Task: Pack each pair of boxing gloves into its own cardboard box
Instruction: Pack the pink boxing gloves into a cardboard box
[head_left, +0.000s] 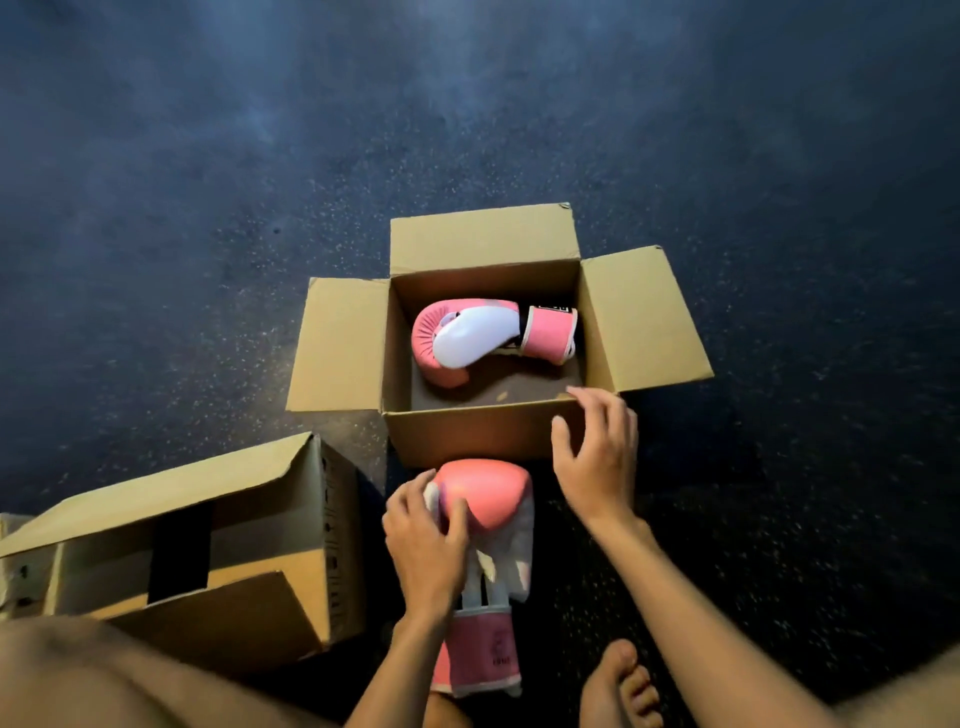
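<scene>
In the head view, the left hand (423, 545) is gripping a pink glove (493, 493) just before the open cardboard box (467, 436), fingers curled round it. The right hand (597, 462) is hovering at the box's near right corner, fingers spread, holding nothing. A second glove (483, 338) is lying inside the box.

gloves (483, 338): pink, white | boxes (467, 436): tan | floor (208, 182): dark blue, speckled

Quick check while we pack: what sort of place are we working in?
Probably a gym or training room, though only the floor shows. It is dark and speckled like rubber gym matting, a pink boxing glove lies in an open cardboard box, and the person's foot is bare.
</scene>
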